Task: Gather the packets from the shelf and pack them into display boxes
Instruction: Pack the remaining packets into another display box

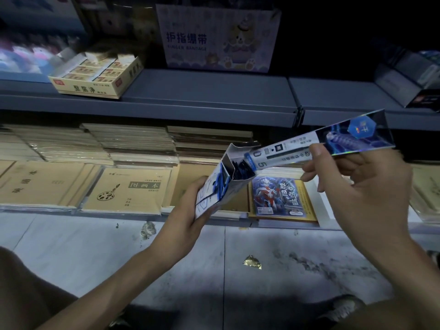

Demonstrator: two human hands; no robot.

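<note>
Packing step, mid-insertion. Clasps the display box [215, 186] in the left grip [192, 206], fingers curled round its lower half, open mouth tilted up toward the right grip [364, 186]. Pinches a long packet [290, 152] between thumb and fingers of that right grip, with the lower end at the box mouth and the holographic blue end jutting out above the knuckles. Shows dark packets [240, 170] standing inside the mouth, so probably partway through filling, though cannot count them. Calls next for lining the packet up with the box's long axis and sliding it down beside the others, clear of the raised flap [240, 147].

Reads "0.5" on the packet's white stretch; cannot make out the smaller characters. Just beyond the left grip, on the lower shelf [119, 214], reads "图画本" on a tan notebook [128, 186] with a palette drawing. Below the right grip's fingertips, shows a blue card [276, 196] with an armoured figure. Farther up past both grips, on the upper shelf [214, 91], reads "聚屑净" on a yellow tray box [95, 89] — and "护指绷带 / FINGER BANDAGE" on a pale carton [214, 39].
</note>
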